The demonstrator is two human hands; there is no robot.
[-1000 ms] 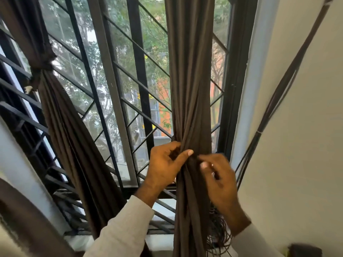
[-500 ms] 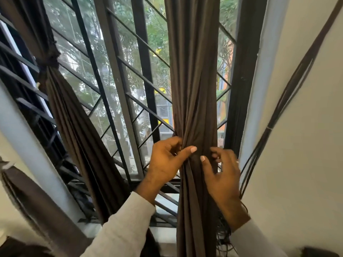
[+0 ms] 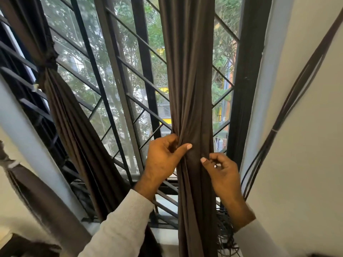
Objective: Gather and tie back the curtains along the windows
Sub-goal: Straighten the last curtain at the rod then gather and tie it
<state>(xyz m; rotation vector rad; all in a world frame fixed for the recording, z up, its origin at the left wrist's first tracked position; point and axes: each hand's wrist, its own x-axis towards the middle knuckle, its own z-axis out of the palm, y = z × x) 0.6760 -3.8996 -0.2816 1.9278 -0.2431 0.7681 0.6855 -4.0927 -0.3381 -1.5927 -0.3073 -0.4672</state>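
A dark brown curtain (image 3: 189,71) hangs gathered in a narrow column in front of the right window. My left hand (image 3: 163,160) grips its left folds at mid height, thumb stretched across the front. My right hand (image 3: 220,173) holds the curtain's right edge, fingers curled behind it and thumb on the front. A second brown curtain (image 3: 74,123) at the left window is knotted (image 3: 49,60) near its top and hangs slanted down. A third brown curtain (image 3: 37,199) shows at the far lower left.
Black window bars (image 3: 130,101) cross the glass behind the curtains. A black frame post (image 3: 243,89) stands right of the held curtain. Dark cables (image 3: 289,108) run down the white wall (image 3: 297,182) on the right, with tangled wires (image 3: 226,234) below. A grey pillar (image 3: 27,138) rises at left.
Both hands have stayed on the curtain at about the same height. My right hand has shifted slightly outward to the curtain's right edge. The camera has tilted a little.
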